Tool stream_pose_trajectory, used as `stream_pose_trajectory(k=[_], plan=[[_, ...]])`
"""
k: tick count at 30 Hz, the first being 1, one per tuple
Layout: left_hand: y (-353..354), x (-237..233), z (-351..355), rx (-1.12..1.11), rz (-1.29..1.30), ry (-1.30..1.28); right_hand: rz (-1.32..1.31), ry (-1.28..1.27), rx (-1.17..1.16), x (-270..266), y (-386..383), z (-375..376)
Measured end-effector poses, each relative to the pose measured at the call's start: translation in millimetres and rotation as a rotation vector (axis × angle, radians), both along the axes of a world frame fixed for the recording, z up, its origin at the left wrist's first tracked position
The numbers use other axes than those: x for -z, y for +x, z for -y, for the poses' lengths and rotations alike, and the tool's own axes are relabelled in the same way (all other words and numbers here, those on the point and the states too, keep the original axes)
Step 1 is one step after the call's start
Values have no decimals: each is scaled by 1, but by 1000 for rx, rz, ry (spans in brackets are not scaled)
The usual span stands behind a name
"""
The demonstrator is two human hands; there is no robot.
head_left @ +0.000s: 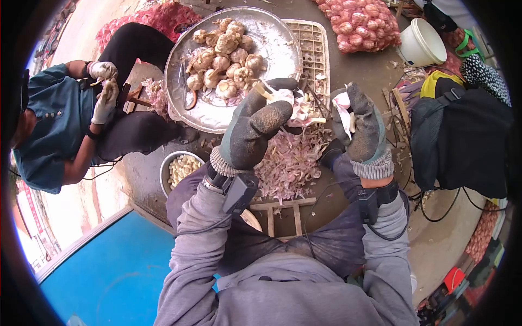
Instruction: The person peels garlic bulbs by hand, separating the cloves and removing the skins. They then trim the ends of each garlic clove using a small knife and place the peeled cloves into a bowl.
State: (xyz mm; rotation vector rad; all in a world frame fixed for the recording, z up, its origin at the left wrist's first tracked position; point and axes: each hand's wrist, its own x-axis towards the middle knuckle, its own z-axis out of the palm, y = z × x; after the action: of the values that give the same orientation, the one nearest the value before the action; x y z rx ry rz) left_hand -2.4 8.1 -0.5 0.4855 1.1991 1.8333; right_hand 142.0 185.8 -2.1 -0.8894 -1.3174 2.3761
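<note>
My left hand (253, 130), in a dark coated work glove, is closed around a garlic bulb (298, 108) with a stem and torn, loose skin. Close by on the right, my gloved right hand (370, 127) pinches a garlic clove (342, 103) with pinkish-white skin; a pale piece shows beside its fingers. Just beyond my hands stands a large round metal pan (280, 57) with a pile of whole garlic bulbs (225, 62). Below my hands lies a heap of garlic skins (285, 165). A bowl (164, 176) of peeled cloves (183, 168) sits near my left knee.
A co-worker (51, 125) in white gloves sits at the left, handling something small. Red net sacks of garlic (359, 24), a plastic crate (310, 41) and a white bucket (423, 43) stand beyond. A black bag (462, 136) and cables are on the right.
</note>
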Motion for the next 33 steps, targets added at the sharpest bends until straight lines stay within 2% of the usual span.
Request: stream_pose_trajectory(k=[1,2,4,5,6,8,9,10,12,14,15,16,18,20,22,24,26,28,33], plan=[[2,4,-1,53,-10,-14,69,177,-4,-2,-2,6],[5,7,-1,54,-10,-17,69,173,-3,-1,-3,11],[11,10,-3,181,-330,-314,119,362,73,0,-6,21],[19,11,-7,157,-281,-278,119,359,69,2,-8,23],[23,4,-9,156,-484,-345,127,391,55,6,-9,25],[34,28,-10,10,-447,-374,139,455,27,12,-12,30],[33,28,-9,8,-447,-378,342,462,-45,-7,-17,34],[32,26,-9,-3,-355,-373,341,460,-49,-6,-17,33],[28,23,-8,-12,-262,-368,188,136,-49,-2,-12,23],[20,15,-4,-30,-85,-374,183,89,-73,3,-7,10],[14,1,-2,-23,-340,-444,157,1,-85,2,-4,4],[11,10,-2,-63,-121,-423,131,-86,-98,1,-1,0],[2,12,3,62,-489,-462,126,-63,-78,5,2,-2],[7,17,1,65,-439,-507,244,19,-144,1,-2,-2],[15,17,-3,75,-387,-553,251,43,-171,-3,-4,2],[20,12,-4,-58,-671,-366,258,67,-202,-6,-6,5],[21,10,-3,-28,-642,-400,368,208,-263,-8,-9,6],[23,15,-3,-49,-780,-303,341,205,-263,-8,-11,10],[27,9,-5,-39,-736,-340,341,230,-239,-3,-12,14]])
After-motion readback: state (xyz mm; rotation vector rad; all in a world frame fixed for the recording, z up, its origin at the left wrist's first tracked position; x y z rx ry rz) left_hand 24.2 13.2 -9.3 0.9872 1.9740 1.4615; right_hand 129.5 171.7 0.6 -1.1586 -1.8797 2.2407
